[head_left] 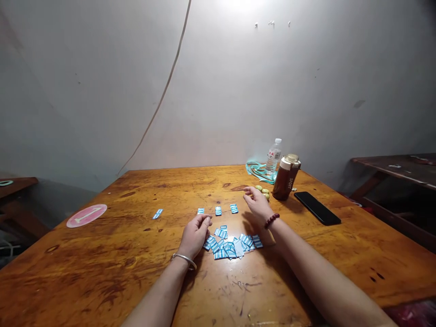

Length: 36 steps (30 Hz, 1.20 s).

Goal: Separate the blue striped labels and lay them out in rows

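Note:
A loose pile of small blue-and-white cards (230, 248) lies on the wooden table (136, 254). Behind it, three small stacks stand in a row: a left one (200, 210), a middle one (218, 210) and a right one (233, 208). Another blue-and-white piece (157, 214) rests farther left. My left hand (196, 234), with a silver bangle at the wrist, is closed at the pile's left edge; what its fingertips hold, if anything, is too small to tell. My right hand (258, 203), wearing a dark red bead bracelet, is over the table right of the stacks, its fingers apart and holding nothing.
Greenish round fruits (265, 191) sit just beyond my right hand. Behind them are a brown flask (286, 179), a clear bottle (274, 156) and a turquoise strap (254, 169). A black phone (316, 208) lies at the right, a pink round sticker (86, 215) at the left.

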Motion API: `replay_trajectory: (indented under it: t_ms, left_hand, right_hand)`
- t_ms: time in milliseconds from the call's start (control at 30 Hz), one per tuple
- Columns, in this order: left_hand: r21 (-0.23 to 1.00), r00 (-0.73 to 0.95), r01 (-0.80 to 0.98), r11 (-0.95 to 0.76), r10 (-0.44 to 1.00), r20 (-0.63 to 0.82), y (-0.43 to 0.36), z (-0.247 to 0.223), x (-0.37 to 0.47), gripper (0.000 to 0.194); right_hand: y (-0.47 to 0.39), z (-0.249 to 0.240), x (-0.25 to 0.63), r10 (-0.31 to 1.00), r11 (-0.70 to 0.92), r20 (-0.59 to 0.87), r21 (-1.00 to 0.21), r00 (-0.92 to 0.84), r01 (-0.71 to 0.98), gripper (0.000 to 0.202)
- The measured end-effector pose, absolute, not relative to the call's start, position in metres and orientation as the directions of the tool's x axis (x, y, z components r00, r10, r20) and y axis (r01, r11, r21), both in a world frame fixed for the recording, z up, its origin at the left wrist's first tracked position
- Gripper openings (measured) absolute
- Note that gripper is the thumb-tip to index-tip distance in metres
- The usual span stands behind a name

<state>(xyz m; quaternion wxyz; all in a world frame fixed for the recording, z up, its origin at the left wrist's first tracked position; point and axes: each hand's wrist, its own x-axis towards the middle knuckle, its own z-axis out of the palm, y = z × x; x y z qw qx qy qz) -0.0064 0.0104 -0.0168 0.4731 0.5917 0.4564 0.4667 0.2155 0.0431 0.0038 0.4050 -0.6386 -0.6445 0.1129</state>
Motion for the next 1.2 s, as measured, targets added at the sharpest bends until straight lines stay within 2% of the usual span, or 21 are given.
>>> replay_trajectory:
  t_ms: [67, 100, 200, 267, 333, 400, 500, 633, 833, 967, 1033, 1100, 1200]
  left_hand:
    - [0.957, 0.198, 0.213, -0.199, 0.968, 0.157, 0.007, -0.015, -0.005, 0.027]
    - [0.934, 0.236, 0.268, -0.235, 0.956, 0.173, 0.004, -0.013, -0.004, 0.026]
    - [0.836, 0.375, 0.385, -0.390, 0.894, 0.244, -0.007, -0.007, 0.001, 0.023]
    - [0.750, 0.472, 0.429, -0.503, 0.833, 0.289, -0.016, -0.003, 0.007, 0.021]
    - [0.666, 0.572, 0.455, -0.591, 0.767, 0.290, -0.023, 0.001, 0.012, 0.020]
    - [0.601, 0.645, 0.472, -0.645, 0.717, 0.263, -0.028, 0.003, 0.016, 0.020]
    - [0.529, 0.669, 0.510, -0.678, 0.699, 0.252, -0.030, 0.002, 0.019, 0.023]
    - [0.513, 0.629, 0.560, -0.650, 0.737, 0.247, -0.027, -0.002, 0.015, 0.016]
    - [0.545, 0.557, 0.586, -0.600, 0.786, 0.266, -0.024, -0.003, 0.011, 0.012]
    - [0.560, 0.559, 0.556, -0.614, 0.775, 0.295, -0.023, -0.003, 0.011, 0.012]
    - [0.569, 0.557, 0.537, -0.623, 0.768, 0.316, -0.024, -0.002, 0.011, 0.013]
    - [0.579, 0.544, 0.515, -0.633, 0.763, 0.349, -0.024, 0.000, 0.011, 0.014]
    - [0.581, 0.519, 0.483, -0.655, 0.749, 0.412, -0.026, 0.003, 0.011, 0.016]
  right_hand:
    - [0.023, 0.004, 0.221, 0.917, 0.177, 0.371, -0.706, 0.146, 0.686, 0.025]
    - [0.013, 0.002, 0.225, 0.929, 0.183, 0.336, -0.782, 0.156, 0.595, 0.021]
    - [-0.011, -0.010, 0.237, 0.987, 0.105, 0.147, -0.905, 0.072, 0.413, 0.014]
    - [-0.021, -0.018, 0.243, 0.996, -0.002, -0.043, -0.897, -0.082, 0.443, 0.018]
    - [-0.026, -0.021, 0.243, 0.982, -0.028, -0.118, -0.865, -0.150, 0.501, 0.023]
    - [-0.028, -0.020, 0.236, 0.976, 0.047, -0.090, -0.800, -0.197, 0.598, 0.026]
    - [-0.028, -0.017, 0.220, 0.982, 0.126, -0.009, -0.717, -0.189, 0.685, 0.024]
    - [-0.026, -0.020, 0.211, 0.981, 0.116, -0.020, -0.739, -0.193, 0.663, 0.008]
    - [-0.026, -0.021, 0.222, 0.982, 0.092, -0.033, -0.773, -0.185, 0.628, 0.011]
    - [-0.030, -0.010, 0.215, 0.975, 0.212, 0.199, -0.738, -0.094, 0.640, 0.015]
    - [-0.032, -0.006, 0.208, 0.962, 0.270, 0.243, -0.763, -0.127, 0.587, 0.017]
    - [-0.034, -0.005, 0.201, 0.963, 0.255, 0.176, -0.842, -0.206, 0.475, 0.023]
    - [-0.038, -0.004, 0.192, 0.946, 0.112, 0.028, -0.963, -0.323, 0.244, 0.022]
